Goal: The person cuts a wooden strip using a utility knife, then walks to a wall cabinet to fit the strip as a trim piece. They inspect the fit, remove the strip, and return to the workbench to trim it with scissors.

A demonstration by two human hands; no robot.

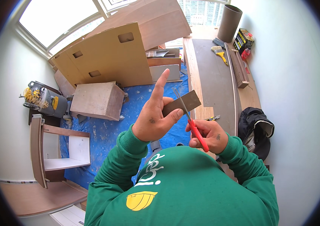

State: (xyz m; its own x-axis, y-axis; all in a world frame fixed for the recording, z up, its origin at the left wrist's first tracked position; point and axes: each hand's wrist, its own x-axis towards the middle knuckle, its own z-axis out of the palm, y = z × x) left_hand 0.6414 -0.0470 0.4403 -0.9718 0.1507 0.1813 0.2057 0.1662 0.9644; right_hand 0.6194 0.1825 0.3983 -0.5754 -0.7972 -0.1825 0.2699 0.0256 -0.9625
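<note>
My left hand point(149, 121) grips a short dark brown strip point(192, 100) between thumb and fingers, its index finger stretched out away from me. In my right hand point(215, 138) are scissors point(199, 135) with red handles, my fingers closed round them. The blades lie parted across the strip, just beyond my left thumb. Whether they have cut into it I cannot tell. The strip's far end sticks out to the right of the blades.
Blue sheeting point(135, 98) covers the floor, with a wooden box point(94, 100) and a vacuum cleaner point(50, 101) at left. Large panels point(109, 56) lean by the windows. On the right bench point(214, 71) are a paintbrush point(220, 54), a utility knife point(213, 118) and a black jacket point(253, 132).
</note>
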